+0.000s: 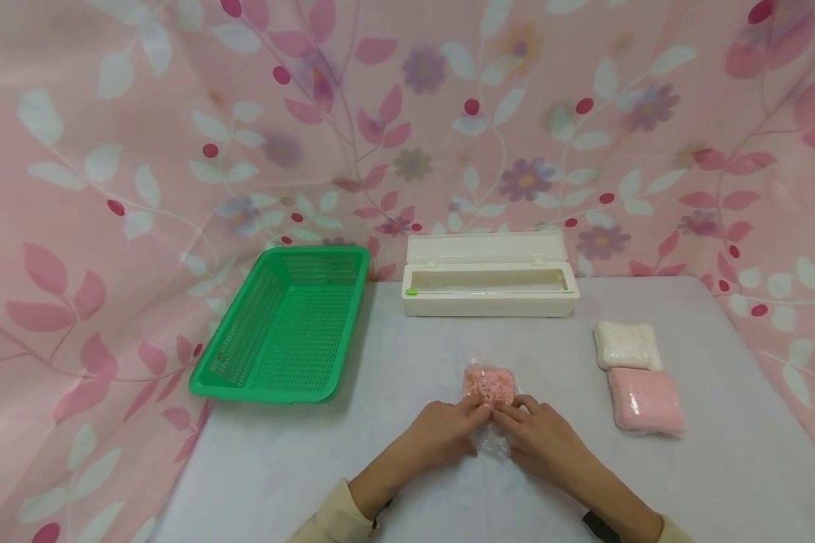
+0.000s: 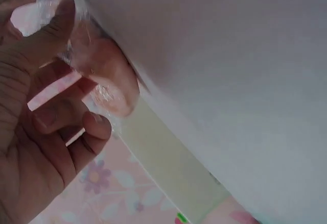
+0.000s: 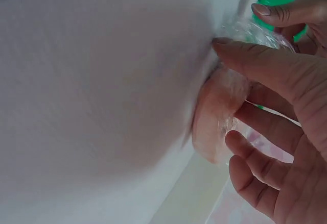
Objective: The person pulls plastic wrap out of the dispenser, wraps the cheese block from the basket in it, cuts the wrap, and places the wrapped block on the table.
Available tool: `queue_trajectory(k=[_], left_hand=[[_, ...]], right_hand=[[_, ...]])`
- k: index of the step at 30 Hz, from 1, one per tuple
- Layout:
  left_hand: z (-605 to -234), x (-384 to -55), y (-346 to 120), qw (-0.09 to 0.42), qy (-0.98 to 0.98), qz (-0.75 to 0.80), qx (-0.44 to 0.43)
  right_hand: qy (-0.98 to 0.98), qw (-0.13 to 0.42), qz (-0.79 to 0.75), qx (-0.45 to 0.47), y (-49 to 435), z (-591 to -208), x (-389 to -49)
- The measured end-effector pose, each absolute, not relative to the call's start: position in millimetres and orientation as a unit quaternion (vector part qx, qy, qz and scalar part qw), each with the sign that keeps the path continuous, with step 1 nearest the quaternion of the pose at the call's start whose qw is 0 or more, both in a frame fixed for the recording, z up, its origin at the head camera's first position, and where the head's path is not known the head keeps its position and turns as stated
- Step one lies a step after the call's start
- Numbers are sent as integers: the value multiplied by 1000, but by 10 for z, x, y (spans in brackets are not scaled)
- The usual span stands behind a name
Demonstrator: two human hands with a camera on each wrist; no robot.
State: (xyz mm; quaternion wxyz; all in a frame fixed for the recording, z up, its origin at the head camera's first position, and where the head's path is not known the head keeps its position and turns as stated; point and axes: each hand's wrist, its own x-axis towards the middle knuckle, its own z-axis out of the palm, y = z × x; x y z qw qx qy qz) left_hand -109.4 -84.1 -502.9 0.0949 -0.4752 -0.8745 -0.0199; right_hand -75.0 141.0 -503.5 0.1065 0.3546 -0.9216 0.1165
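A pink block with a brownish patterned top (image 1: 489, 383), much like a bar of soap, lies at the table's front middle in clear plastic wrap (image 1: 495, 443). My left hand (image 1: 441, 434) pinches the wrap at the block's near side, its thumb on the film in the left wrist view. Opposite it, my right hand (image 1: 545, 443) pinches the same gathered film, fingertips almost meeting the left ones. In the right wrist view the block's rounded side (image 3: 217, 106) shows under the film. Fingers cover the block's near edge.
A green plastic basket (image 1: 342, 362) stands at the left. At the back is a white cling film dispenser (image 1: 489, 305) with its lid raised. On the right lie a wrapped white block (image 1: 627, 345) and a wrapped pink block (image 1: 647, 401), touching. A flowered cloth hangs behind.
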Motion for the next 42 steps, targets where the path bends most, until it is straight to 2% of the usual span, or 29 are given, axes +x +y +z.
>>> queue_trajectory(k=[3, 6, 9, 19, 23, 29, 32, 36, 42], left_hand=[[-5057, -1036, -744, 131, -876, 42, -463], [-5048, -992, -682, 161, -875, 83, -450], [-5018, -980, -661, 170, -874, 97, -445], [-4962, -1076, -766, 65, -905, -45, -417], [-4986, -1104, -782, 62, -911, -99, -396], [-4981, -1126, -755, 96, -918, -130, -362], [-4966, -1142, -721, 98, -924, -150, -339], [-4943, -1186, -673, 81, -931, -206, -289], [-4963, -1270, -638, 28, -939, -238, -248]], right_hand=[[-925, 104, 112, 349, 1390, -5054, -740], [-920, 126, 120, 351, 1370, -5066, -741], [-914, 150, 128, 355, 1355, -5074, -755], [-914, 158, 196, 318, 1351, -5103, -779], [-919, 169, 195, 298, 1309, -5074, -782], [-943, 121, 210, 228, 1235, -5000, -817], [-945, 115, 234, 197, 1211, -4990, -859], [-945, 110, 261, 162, 1185, -4990, -938], [-949, 61, 291, 108, 1162, -4986, -1027]])
